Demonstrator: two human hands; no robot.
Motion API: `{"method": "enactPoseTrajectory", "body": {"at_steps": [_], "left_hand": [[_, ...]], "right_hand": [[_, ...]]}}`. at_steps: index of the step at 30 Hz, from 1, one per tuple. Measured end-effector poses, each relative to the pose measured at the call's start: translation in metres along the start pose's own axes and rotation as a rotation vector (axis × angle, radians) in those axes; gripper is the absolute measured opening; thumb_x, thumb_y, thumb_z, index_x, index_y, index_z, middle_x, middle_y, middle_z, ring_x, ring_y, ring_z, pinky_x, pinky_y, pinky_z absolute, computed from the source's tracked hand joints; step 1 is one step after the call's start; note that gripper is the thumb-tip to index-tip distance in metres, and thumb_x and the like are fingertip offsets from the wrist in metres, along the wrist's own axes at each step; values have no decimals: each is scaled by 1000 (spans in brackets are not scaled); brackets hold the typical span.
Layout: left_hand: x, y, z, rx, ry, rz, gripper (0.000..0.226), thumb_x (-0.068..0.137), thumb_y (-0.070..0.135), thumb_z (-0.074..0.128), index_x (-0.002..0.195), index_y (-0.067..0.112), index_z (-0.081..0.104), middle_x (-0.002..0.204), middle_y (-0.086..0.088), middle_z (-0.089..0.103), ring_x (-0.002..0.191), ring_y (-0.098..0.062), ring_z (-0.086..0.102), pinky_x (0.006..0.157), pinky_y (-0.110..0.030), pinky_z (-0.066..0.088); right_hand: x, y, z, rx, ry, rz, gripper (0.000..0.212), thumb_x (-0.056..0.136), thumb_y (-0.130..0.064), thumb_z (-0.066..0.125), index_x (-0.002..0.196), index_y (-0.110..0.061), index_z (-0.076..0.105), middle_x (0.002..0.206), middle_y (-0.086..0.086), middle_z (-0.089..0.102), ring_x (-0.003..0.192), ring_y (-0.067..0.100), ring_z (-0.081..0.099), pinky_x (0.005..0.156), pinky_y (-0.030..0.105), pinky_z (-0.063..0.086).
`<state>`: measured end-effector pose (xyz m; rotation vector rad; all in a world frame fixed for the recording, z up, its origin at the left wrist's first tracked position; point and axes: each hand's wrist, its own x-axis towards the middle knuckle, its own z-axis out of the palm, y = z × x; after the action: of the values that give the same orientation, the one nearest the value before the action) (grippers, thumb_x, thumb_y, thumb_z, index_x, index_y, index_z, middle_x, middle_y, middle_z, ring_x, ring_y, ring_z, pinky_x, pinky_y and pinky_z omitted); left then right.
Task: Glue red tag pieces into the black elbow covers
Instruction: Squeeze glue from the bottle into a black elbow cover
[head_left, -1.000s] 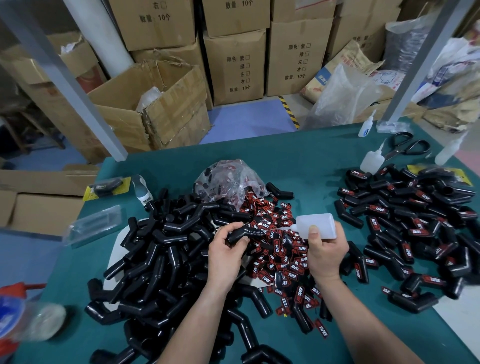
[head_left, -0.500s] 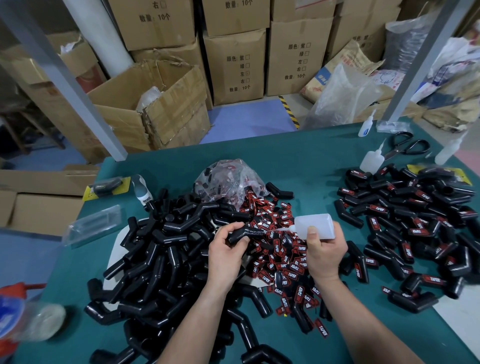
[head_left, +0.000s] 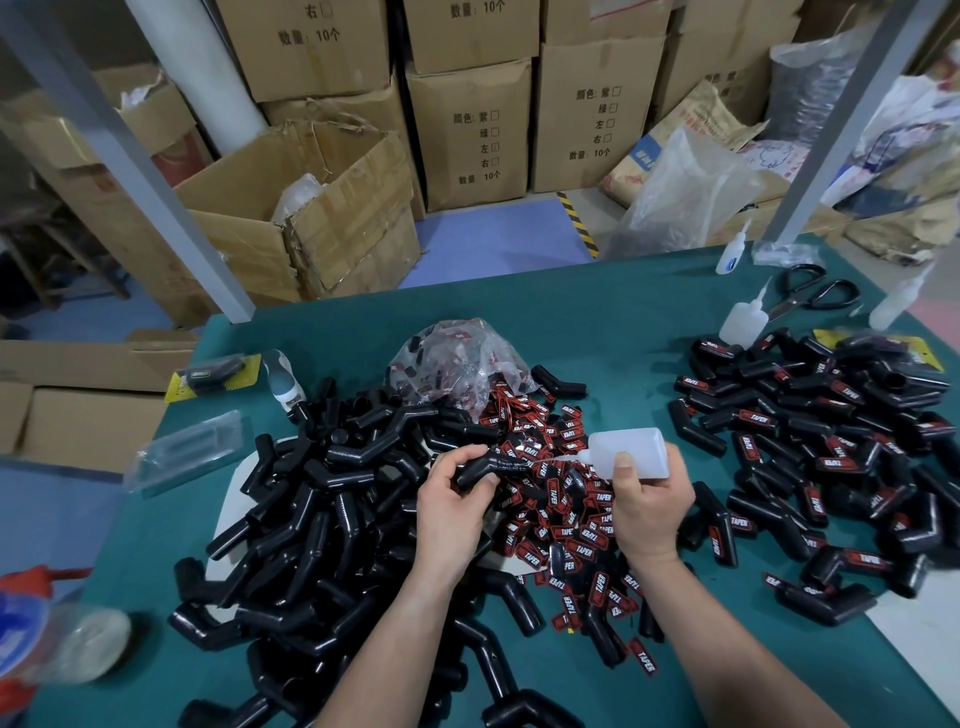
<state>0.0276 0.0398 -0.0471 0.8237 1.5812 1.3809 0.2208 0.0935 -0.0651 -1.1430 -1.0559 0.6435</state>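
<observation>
Green table (head_left: 597, 322) fills lower frame. Lower left to centre: heap of black elbow covers (head_left: 322, 509), white sheet (head_left: 231, 501) under it. Centre: red tag pieces (head_left: 563, 525) scattered, clear bag (head_left: 457, 364) just above. Right: pile of tagged covers (head_left: 831, 447). Upper right: glue bottles (head_left: 743, 325), scissors (head_left: 815, 293). Left: yellow-card pack (head_left: 213, 374), clear plastic pack (head_left: 187, 449).

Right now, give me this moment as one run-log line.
step: gluing | left hand: grips black elbow cover | right hand: holds glue bottle, nozzle toward cover | tagged covers: piled at right
</observation>
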Motion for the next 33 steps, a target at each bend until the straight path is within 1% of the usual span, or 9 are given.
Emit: {"method": "enactPoseTrajectory", "body": {"at_steps": [5,12,15,17,21,24,27,29,33], "left_hand": [[0,0,0,2,2,1,36,94,3,72,109,35,73,94,2,79,56,-10,57,50,-20,45],[-1,0,-1,7,-6,-1,35,95,3,71,111,34,71,88,0,79,48,-8,50,44,-18,41],[-1,2,0,1,4,11,36,93,2,72,109,35,72,96,1,79,63,-9,64,58,-18,49],[-1,3,0,2,8,10,36,93,2,73,108,35,73,100,1,79,67,-6,64,62,-18,49],[-1,2,0,2,8,7,36,93,2,73,109,34,73,97,2,79,61,-4,61,56,-16,47],[-2,2,0,0,1,-5,35,94,3,72,110,34,72,91,1,79,54,-9,55,49,-18,44],[-2,3,0,-19,3,-21,34,95,3,72,113,32,71,92,0,79,60,-15,58,50,-22,47],[-2,3,-1,-21,5,-24,34,95,4,72,112,33,71,94,0,79,59,-14,58,49,-21,47],[-2,3,0,-11,4,-31,38,96,6,71,108,42,71,88,-7,78,52,-17,47,43,-23,39]], "right_hand": [[1,2,1,7,12,18,26,78,-40,60,84,-15,55,75,-6,57,66,-6,58,56,9,44],[2,2,0,-1,10,11,19,78,-39,60,83,-22,54,74,-5,56,66,-4,59,55,9,44],[1,3,0,0,10,9,22,78,-39,60,83,-18,55,74,-6,57,66,-6,59,56,8,44],[1,4,0,-1,3,7,18,77,-38,60,82,-22,55,74,-6,57,66,-5,59,56,9,44],[2,5,0,-4,12,17,23,77,-41,60,85,-19,56,75,-4,58,67,-2,59,57,15,47],[2,4,-1,-10,4,2,17,78,-41,60,83,-25,55,75,-4,58,67,-3,59,57,13,46],[1,3,0,-10,-1,4,16,78,-42,60,82,-27,54,74,-3,57,66,-3,58,56,13,45],[1,3,-1,-7,3,4,20,78,-41,60,83,-22,55,74,-4,57,66,-4,58,56,12,45],[1,3,-1,0,-3,-2,28,78,-40,60,84,-13,55,74,-5,56,67,-5,59,55,8,44]]}}
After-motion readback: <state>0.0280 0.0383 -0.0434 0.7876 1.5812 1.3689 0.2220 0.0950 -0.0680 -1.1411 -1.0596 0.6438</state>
